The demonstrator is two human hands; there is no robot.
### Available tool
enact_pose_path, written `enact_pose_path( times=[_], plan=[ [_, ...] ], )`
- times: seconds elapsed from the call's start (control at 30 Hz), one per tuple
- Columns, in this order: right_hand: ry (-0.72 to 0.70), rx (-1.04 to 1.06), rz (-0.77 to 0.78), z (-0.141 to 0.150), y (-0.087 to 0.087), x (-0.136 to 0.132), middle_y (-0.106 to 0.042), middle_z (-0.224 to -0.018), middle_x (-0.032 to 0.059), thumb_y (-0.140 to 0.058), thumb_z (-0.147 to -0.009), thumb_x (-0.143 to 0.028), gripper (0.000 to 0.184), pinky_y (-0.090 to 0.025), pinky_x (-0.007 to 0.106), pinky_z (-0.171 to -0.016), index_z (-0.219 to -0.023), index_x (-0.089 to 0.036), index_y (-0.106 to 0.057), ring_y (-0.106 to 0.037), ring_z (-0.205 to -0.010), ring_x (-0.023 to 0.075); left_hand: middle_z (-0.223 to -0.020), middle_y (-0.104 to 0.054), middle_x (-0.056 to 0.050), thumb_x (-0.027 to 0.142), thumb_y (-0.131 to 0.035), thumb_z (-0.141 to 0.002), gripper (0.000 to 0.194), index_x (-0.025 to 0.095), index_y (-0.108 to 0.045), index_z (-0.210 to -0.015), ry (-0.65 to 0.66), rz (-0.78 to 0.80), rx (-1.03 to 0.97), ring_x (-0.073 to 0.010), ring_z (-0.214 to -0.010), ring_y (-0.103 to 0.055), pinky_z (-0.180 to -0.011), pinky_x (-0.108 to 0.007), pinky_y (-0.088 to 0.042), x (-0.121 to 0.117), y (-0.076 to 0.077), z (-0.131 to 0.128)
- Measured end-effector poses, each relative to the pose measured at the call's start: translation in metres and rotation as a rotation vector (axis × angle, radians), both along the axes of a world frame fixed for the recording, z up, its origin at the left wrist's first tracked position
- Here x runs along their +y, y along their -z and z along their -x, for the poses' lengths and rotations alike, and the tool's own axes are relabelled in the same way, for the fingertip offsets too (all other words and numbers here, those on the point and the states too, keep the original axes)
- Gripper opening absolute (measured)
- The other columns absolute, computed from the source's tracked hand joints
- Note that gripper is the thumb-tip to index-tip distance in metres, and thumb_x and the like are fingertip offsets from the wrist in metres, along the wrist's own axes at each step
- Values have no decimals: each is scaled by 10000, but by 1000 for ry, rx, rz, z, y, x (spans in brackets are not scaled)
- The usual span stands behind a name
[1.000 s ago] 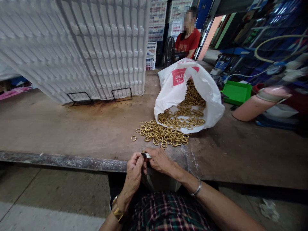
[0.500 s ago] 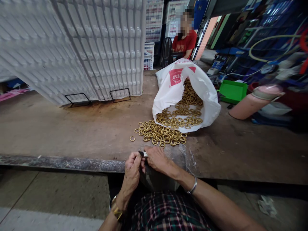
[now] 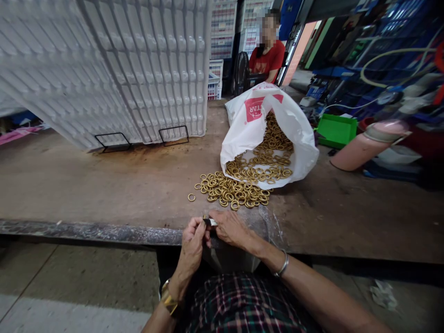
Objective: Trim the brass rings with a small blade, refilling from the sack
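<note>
My left hand is closed in a pinch at the table's front edge. My right hand meets it there, fingers bent and closed. A small black-and-white piece shows between the fingertips of both hands; whether it is a tool or a finger wrap I cannot tell. A tiny gold spot shows just above it, too small to name. Just beyond my hands lies a loose pile of brass-coloured rings. More rings fill the mouth of a white plastic sack lying on its side. One ring sits apart on the left.
The brown worktable carries upright ribbed white trays at the back left, held by black wire stands. To the right are a green tray and a pink bottle. A person in a red shirt sits beyond the table.
Both hands stay together at the table edge, with only slight finger movement. The black-and-white piece has tilted a little. The pile and sack look the same.
</note>
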State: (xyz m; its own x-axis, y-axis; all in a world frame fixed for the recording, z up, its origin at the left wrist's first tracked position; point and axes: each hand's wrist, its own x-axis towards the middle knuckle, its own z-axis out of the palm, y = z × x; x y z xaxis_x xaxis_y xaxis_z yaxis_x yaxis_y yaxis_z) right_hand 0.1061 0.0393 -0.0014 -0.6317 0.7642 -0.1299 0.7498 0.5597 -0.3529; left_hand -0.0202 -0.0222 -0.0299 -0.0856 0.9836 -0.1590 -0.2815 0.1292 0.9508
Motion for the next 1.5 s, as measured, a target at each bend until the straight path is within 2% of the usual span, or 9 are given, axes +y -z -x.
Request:
enact_pose_path(
  times=[0.27, 0.5, 0.7, 0.77, 0.87, 0.97, 1.1, 1.23, 1.5],
  plan=[
    [6, -42, 25, 0, -8, 1, -668, -851, 84, -383, -775, -132, 254, -323, 252, -582, -943, -167, -570, -611, -748, 187, -543, -470, 63, 423, -475, -845, 259, 181, -465, -752, -9, -10, 77, -61, -447, -428, -460, -183, -355, -2, -3, -1],
    [73, -137, 23, 10, -2, 0, -671, -867, 133, -402, -789, -160, 273, -399, 279, -654, -1003, -146, -571, -630, -812, 233, -558, -463, 63, 431, -486, -836, 268, 182, -458, -745, -11, -17, 23, -62, -445, -427, -453, -186, -362, 2, 1, 2],
    [210, -181, -7, 4, 2, 19, -663, -822, 160, -389, -803, -135, 249, -388, 259, -632, -934, -101, -598, -626, -767, 214, -514, -470, 51, 437, -514, -819, 287, 165, -497, -731, 50, 32, 36, -69, -439, -443, -451, -189, -361, -6, -2, -3],
    [189, -101, -2, -1, 2, 24, -657, -805, 132, -418, -785, -124, 227, -366, 243, -615, -929, -109, -593, -603, -729, 184, -529, -479, 45, 431, -528, -812, 281, 163, -503, -732, 66, 40, -38, -68, -438, -440, -444, -191, -358, -8, -5, -6],
    [167, 164, 45, -4, 2, 22, -619, -735, 57, -412, -808, -145, 167, -336, 217, -585, -827, -138, -578, -528, -644, 124, -630, -523, 28, 408, -599, -766, 256, 168, -511, -754, 26, 36, -201, -61, -467, -431, -447, -193, -368, -8, -9, -7],
    [189, 454, 197, -1, 2, 12, -540, -634, 1, -363, -856, -224, 252, -323, 199, -550, -670, -151, -517, -453, -584, 95, -690, -538, 16, 397, -635, -737, 261, 164, -521, -759, 26, 55, -256, -58, -487, -419, -439, -190, -370, -6, -13, -5],
    [181, 685, 422, 2, 3, 3, -504, -577, -25, -365, -856, -301, 301, -326, 195, -528, -620, -155, -481, -434, -545, 83, -679, -523, 19, 403, -612, -756, 257, 161, -525, -768, 45, 54, -245, -53, -477, -403, -425, -185, -362, -5, -14, -5],
    [154, 761, 554, 2, 5, 2, -533, -563, -19, -369, -853, -322, 318, -341, 199, -523, -613, -152, -490, -458, -526, 83, -664, -512, 25, 405, -596, -767, 255, 164, -514, -762, 56, 67, -226, -51, -467, -398, -421, -182, -362, -6, -15, -6],
    [248, 733, 515, 4, 6, 2, -519, -525, -34, -414, -802, -241, 260, -322, 198, -497, -571, -153, -493, -439, -498, 76, -688, -510, 17, 412, -616, -747, 277, 155, -518, -773, 62, 93, -251, -53, -480, -403, -415, -183, -370, -6, -17, -6]
  ],
)
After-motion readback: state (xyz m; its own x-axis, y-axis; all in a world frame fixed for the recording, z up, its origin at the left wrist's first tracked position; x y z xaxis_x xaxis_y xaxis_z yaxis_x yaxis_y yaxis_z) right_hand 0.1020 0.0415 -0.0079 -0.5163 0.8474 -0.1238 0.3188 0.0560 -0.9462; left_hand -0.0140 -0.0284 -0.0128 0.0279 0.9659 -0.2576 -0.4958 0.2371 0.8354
